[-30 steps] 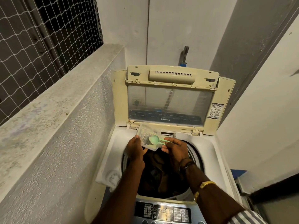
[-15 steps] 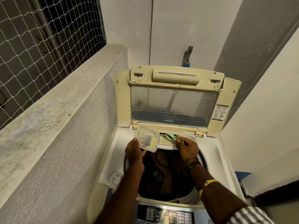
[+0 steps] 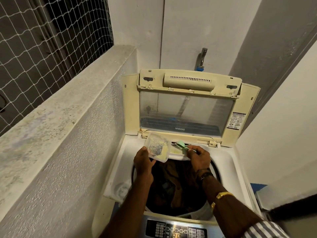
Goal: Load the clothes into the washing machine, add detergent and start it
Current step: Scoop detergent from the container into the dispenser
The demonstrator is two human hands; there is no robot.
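Hands both full: left hand (image 3: 143, 162) grips the detergent box (image 3: 157, 147), right hand (image 3: 199, 156) pinches the scoop (image 3: 181, 144), now carried from box to drawer (image 3: 176, 151), seemingly tipping powder in, clothes (image 3: 176, 182) already loaded.

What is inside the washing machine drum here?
Dark brown clothes lie in the drum. The left forearm and right forearm cross above and hide parts of the load; whatever lies under the top garments cannot be seen.
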